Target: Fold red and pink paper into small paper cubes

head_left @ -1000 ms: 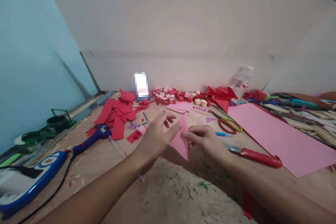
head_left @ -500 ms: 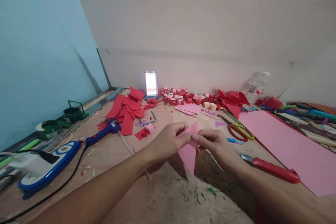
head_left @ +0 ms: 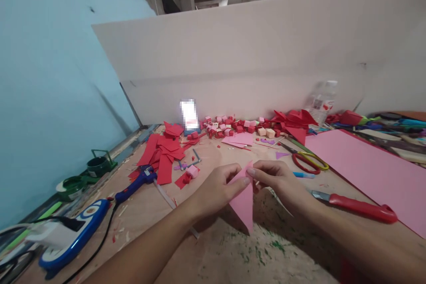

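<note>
Pinching near its upper tip, the two bare hands are holding a pointed, matte pink paper piece (head_left: 244,208) above the wooden tabletop (head_left: 213,253), in front of the person. The left hand (head_left: 216,188) is laying its thumb across the near face, its other fingers curling behind. The right hand (head_left: 278,179) is gripping the right edge between thumb and forefinger; how its remaining fingers are sitting is unclear. The lower point is hanging free between the wrists.

Judging by its look, the paper is weighing almost nothing and offering a dry, non-slip surface, stiff enough to be keeping its shape yet likely to be creasing or tearing under hard pressure. The edges near the top are probably giving the surest hold, with light fingertip pressure, while the narrow lower tip is looking easiest to bend. To the right, a red-handled craft knife (head_left: 362,208) is lying near the right forearm (head_left: 339,230).
</note>
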`<state>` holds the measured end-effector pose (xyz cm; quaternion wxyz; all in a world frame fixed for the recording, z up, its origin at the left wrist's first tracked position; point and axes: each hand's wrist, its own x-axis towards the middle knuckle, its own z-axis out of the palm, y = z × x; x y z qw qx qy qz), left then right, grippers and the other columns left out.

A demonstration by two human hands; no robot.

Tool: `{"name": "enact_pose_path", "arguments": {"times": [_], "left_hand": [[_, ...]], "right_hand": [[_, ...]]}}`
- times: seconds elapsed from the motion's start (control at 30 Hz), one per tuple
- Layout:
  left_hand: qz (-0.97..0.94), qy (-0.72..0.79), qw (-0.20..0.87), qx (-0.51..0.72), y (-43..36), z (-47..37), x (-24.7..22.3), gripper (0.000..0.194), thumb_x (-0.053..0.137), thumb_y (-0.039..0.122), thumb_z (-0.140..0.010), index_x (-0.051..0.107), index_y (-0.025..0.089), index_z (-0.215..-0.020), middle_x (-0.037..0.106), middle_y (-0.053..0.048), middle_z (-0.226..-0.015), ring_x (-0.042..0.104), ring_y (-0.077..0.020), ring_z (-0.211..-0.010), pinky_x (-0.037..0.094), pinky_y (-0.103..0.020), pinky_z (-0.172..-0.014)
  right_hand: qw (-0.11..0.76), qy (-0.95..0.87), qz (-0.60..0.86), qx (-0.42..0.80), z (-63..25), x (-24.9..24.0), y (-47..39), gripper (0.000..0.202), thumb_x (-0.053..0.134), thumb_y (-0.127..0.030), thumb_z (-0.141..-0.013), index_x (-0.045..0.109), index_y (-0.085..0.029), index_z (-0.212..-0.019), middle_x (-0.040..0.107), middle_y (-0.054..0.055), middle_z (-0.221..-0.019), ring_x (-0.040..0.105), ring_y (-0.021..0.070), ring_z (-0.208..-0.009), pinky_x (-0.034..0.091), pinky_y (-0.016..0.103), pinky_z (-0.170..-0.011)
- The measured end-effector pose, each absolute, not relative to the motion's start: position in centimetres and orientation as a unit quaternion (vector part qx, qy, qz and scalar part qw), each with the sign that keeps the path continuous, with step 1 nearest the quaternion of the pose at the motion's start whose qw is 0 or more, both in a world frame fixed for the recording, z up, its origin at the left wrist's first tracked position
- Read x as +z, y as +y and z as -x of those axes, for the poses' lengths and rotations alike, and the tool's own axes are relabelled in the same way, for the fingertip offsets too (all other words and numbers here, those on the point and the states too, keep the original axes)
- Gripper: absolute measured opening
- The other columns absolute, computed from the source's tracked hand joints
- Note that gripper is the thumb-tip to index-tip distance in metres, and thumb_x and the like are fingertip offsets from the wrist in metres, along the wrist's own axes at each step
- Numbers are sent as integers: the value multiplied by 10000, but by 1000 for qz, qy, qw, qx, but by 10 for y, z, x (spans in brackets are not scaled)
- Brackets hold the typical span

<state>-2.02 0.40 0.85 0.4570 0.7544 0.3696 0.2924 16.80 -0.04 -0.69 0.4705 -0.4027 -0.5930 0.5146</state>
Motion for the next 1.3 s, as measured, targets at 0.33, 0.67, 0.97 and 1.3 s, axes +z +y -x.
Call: {"name": "enact_pose_path", "arguments": {"times": [0.33, 0.67, 0.97, 1.3], "left_hand": [[-765, 363, 459, 269, 2, 19, 10, 173, 542, 292, -924, 597, 167, -818, 554, 16, -771, 494, -132, -700, 368, -244, -606], [-754, 417, 358, 361, 10, 20, 5, 306, 533, 410, -961, 497, 189, -753, 490, 22, -750, 471, -152, -717, 344, -276, -630], [-722, 391, 417, 391, 13, 21, 2, 334, 507, 431, -967, 536, 183, -747, 491, 33, -685, 455, -119, -602, 339, -246, -551], [-679, 440, 439, 390, 12, 22, 3, 288, 571, 379, -895, 565, 185, -682, 477, 48, -564, 433, -108, -485, 309, -227, -461]], "right_hand": [[497, -564, 419, 509, -170, -8, 1, 292, 778, -453, -781, 742, -177, -694, 654, 25, -667, 585, 160, -622, 473, 304, -613], [449, -565, 413, 556, -169, -10, 3, 329, 800, -495, -751, 750, -169, -754, 668, 23, -708, 591, 151, -624, 472, 286, -606], [456, -541, 453, 542, -169, -12, 4, 312, 853, -469, -674, 752, -177, -710, 689, 43, -756, 608, 180, -700, 515, 307, -655], [509, -500, 453, 535, -172, -19, 7, 439, 862, -446, -721, 758, -227, -1087, 725, 97, -1157, 687, 239, -890, 569, 381, -762]]}}
